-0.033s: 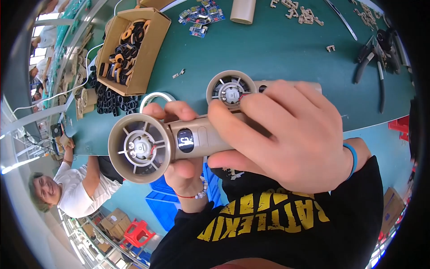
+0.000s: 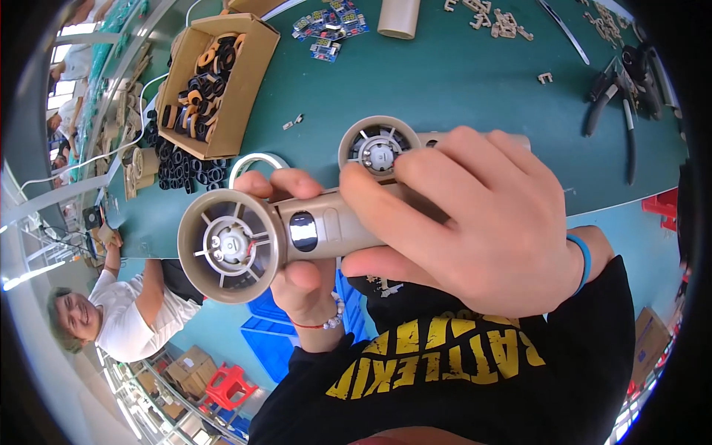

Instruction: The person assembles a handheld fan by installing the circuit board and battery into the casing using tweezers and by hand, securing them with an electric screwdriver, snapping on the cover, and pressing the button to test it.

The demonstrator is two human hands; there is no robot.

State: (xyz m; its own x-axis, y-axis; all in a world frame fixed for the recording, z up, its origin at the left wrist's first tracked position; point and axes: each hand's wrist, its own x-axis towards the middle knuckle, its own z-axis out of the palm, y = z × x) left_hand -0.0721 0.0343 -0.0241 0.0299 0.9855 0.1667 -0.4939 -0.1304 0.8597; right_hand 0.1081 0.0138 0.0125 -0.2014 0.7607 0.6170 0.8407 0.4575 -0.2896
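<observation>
A beige handheld fan [image 2: 334, 226] is held up over the table, its round head to the left, with a motor and spokes inside. My left hand [image 2: 302, 285] is closed around its neck, fingers behind and thumb in front. On the handle is a small dark oval display [image 2: 303, 231] with a bright glare. My right hand [image 2: 486, 222] is closed on the handle's right part, thumb below and index finger along the top; its palm hides the handle's end. Just behind lies a second beige fan [image 2: 378, 148], partly covered by my right hand.
A carton [image 2: 248, 81] of black and orange rings stands at the back left, beside loose black rings [image 2: 178, 167] and a white ring [image 2: 259, 159]. Circuit boards [image 2: 330, 26], a beige tube [image 2: 398, 18], small beige clips [image 2: 504, 22] and pliers [image 2: 627, 111] lie farther back. A co-worker [image 2: 141, 311] sits left.
The pale figure on the fan's display has given way to a plain bright glare. Both hands keep their grip, and the scene has shifted very slightly left.
</observation>
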